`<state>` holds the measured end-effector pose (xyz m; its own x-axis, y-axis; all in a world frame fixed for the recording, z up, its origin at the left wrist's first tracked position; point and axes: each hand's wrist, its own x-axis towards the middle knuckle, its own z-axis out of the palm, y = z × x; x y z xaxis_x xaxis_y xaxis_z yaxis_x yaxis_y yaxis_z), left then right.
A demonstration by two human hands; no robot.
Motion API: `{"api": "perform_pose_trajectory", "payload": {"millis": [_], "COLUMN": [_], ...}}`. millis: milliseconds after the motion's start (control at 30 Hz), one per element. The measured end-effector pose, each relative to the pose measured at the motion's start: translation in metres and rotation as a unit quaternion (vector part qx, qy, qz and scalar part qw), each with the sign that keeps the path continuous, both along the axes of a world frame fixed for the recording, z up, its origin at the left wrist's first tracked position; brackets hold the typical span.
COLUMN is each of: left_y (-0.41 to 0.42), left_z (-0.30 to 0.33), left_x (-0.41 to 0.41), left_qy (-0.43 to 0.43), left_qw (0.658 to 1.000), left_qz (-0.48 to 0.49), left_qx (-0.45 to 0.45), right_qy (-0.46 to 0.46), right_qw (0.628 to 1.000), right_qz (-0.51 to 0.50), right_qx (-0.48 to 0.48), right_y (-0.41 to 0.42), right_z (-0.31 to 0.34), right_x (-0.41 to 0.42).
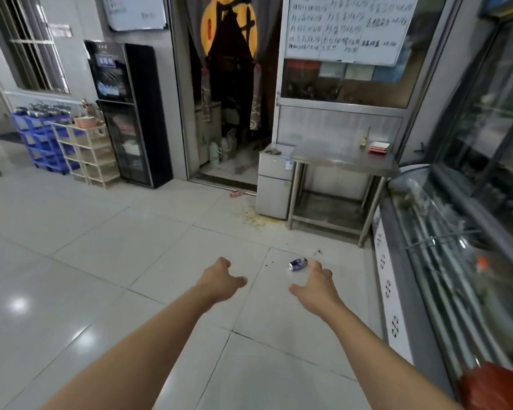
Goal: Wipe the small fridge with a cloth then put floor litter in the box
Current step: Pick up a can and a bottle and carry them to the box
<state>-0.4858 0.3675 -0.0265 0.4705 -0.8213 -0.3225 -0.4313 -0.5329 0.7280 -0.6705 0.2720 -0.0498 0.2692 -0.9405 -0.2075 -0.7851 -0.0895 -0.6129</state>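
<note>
Head view: we approach with left hand [219, 279] and right hand [316, 287], fingers loosely spread, empty, since cloth [273, 150] lies on fridge [274, 187] ahead.

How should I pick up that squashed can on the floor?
Take the crushed can across its narrow middle, coming straight down from above. It lies flat on its side on the tile floor with nothing beside it, so thumb and fingers can close on its two long sides. The right hand is nearest, open and empty.
</note>
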Motion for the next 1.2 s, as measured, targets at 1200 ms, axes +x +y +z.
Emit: {"api": "perform_pose_trajectory", "payload": {"millis": [1200], "left_y": [-0.739], "left_z": [-0.096], "left_x": [0.233], "left_qy": [0.043], "left_qw": [0.986], "left_qz": [-0.126], "left_qx": [0.105], "right_qy": [0.02], "right_qw": [0.981], "right_qz": [-0.162], "right_qx": [0.107], "right_y": [-0.681], "right_z": [-0.096], "right_x": [0.221]}}
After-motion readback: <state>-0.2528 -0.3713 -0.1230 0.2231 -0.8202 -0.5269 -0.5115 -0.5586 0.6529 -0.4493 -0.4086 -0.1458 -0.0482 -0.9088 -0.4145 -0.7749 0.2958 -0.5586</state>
